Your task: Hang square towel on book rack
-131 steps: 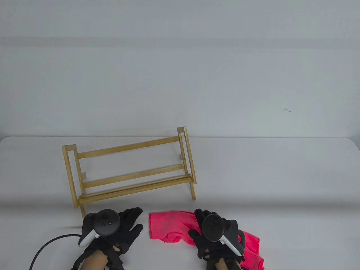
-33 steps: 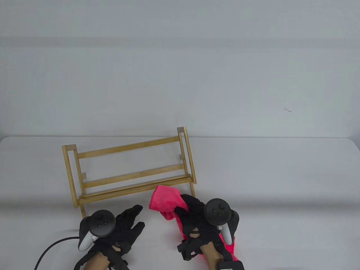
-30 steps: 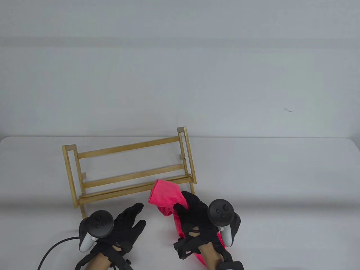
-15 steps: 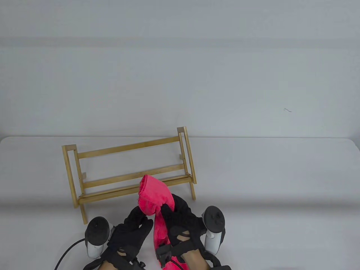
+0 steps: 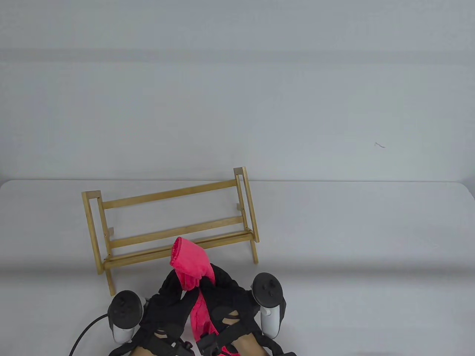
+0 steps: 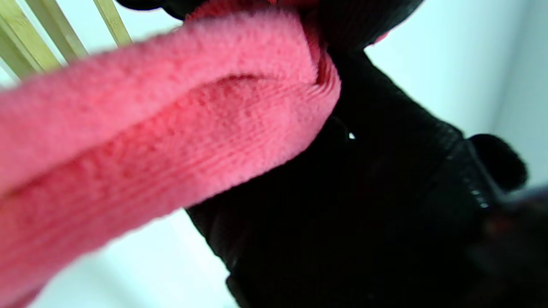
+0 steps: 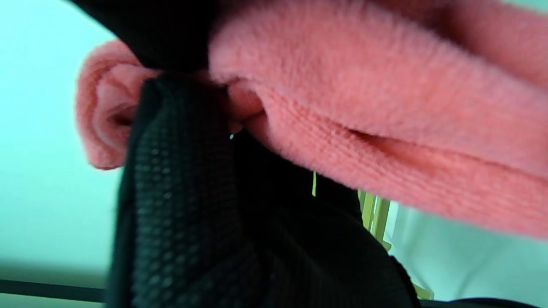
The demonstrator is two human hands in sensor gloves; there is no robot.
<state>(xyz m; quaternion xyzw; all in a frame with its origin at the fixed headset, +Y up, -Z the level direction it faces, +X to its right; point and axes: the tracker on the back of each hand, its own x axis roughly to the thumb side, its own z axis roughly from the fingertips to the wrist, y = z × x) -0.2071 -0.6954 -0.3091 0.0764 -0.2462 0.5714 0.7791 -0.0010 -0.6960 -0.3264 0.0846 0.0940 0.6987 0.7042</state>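
At table front | both hands, left hand (image 5: 169,304) and right hand (image 5: 226,296), grip towel (image 5: 189,261) | fingertips hidden

both gloved hands sit close together at the near desk edge. left hand (image 5: 169,302) and right hand (image 5: 226,296) each have fingers closed on the pink towel (image 5: 189,261), trackers facing outward.

No legible text, label, brand, number or sign in any view.
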